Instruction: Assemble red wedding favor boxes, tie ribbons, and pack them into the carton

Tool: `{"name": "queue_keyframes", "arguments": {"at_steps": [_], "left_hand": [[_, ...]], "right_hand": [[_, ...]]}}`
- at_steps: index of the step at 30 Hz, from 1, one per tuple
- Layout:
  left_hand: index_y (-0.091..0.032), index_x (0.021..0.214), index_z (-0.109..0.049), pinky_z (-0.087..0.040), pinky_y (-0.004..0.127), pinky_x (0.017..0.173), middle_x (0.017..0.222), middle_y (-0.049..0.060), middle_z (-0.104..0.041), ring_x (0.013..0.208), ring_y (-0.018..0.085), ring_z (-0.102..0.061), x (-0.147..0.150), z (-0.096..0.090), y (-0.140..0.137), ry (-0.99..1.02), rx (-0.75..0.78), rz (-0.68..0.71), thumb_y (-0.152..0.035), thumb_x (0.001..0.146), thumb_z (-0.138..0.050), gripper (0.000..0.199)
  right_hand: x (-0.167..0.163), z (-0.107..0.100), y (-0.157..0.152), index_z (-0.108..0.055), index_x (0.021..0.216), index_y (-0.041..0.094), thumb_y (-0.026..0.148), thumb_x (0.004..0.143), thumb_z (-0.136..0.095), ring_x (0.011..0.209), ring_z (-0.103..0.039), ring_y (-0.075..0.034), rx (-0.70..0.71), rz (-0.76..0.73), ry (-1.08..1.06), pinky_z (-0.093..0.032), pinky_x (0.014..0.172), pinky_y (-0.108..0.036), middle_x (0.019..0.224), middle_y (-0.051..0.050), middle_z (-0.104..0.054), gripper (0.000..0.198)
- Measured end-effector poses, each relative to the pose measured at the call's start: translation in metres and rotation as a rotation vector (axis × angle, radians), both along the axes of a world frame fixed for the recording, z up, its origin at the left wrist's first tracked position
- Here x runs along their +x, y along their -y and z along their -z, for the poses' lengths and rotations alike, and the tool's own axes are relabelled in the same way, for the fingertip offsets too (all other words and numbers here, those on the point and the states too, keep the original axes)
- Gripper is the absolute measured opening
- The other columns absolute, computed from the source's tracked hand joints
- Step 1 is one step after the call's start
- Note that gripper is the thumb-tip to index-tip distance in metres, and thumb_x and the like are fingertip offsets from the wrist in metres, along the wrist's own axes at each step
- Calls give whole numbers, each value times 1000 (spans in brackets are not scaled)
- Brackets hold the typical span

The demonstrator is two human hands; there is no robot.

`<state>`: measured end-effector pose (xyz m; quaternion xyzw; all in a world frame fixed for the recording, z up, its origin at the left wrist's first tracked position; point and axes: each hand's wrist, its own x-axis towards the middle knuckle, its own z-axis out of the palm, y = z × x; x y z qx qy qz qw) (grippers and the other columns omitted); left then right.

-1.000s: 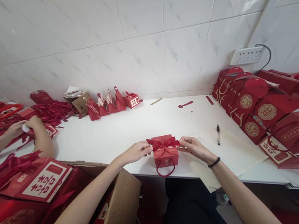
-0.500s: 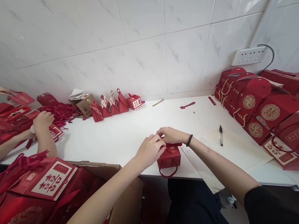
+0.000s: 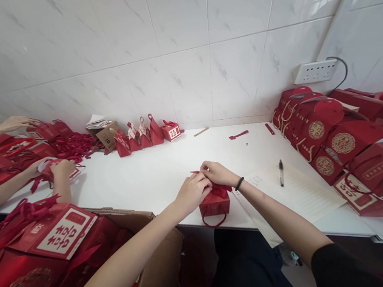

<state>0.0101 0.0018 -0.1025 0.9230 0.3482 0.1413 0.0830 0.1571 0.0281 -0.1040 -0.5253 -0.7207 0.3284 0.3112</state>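
Standing at the front edge of the white table (image 3: pixel 138 177), a red gift box (image 3: pixel 215 205) carries a red ribbon (image 3: pixel 220 189) across its top; its cord handle (image 3: pixel 215 226) hangs forward. Left hand (image 3: pixel 193 193) and right hand (image 3: pixel 217 173) meet above it, fingers bent and drawn together at the ribbon; the exact pinch is hidden. Lined paper (image 3: pixel 308 192) and a pen (image 3: pixel 281 173) lie to the right; a cardboard carton (image 3: pixel 163 270) stands front left.

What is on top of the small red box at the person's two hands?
A red ribbon lies across the top of the small red box. The left hand and right hand cover part of the ribbon, so any knot beneath them cannot be seen.
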Motion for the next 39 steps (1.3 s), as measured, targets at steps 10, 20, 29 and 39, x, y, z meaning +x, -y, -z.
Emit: {"name": "queue_keyframes", "arguments": {"at_steps": [10, 20, 29, 39], "left_hand": [[-18, 93, -62, -43, 36, 84, 96, 5, -60, 92, 21, -53, -4, -1, 6, 27, -17, -48, -20, 87, -52, 12], [-19, 88, -63, -42, 36, 84, 92, 4, -60, 89, 20, -50, -3, 1, 7, 103, -88, -52, -21, 86, -52, 12], [-19, 81, -59, -41, 36, 82, 88, 3, -62, 87, 19, -50, -3, 5, 7, 141, -99, -44, -18, 84, -53, 6], [-19, 79, -55, -42, 36, 82, 82, 2, -60, 86, 19, -51, -2, 3, 9, 204, -162, -54, -18, 83, -51, 6]], "right_hand": [[62, 21, 35, -59, 66, 11, 61, 81, -52, 68, -61, -22, -328, 67, -172, -47, 62, -32, 74, -13, -63, 53], [65, 23, 32, -53, 69, 14, 62, 69, -62, 63, -56, -15, -226, 42, -291, -45, 62, -27, 65, -3, -58, 48], [47, 0, 9, -55, 66, 18, 23, 79, -57, 65, -52, -15, 78, 168, -44, -36, 62, -26, 68, 0, -59, 14], [31, 18, 5, -54, 86, 17, 28, 84, -56, 86, -55, -22, 228, 304, 12, -40, 79, -33, 91, -8, -62, 11]]}}
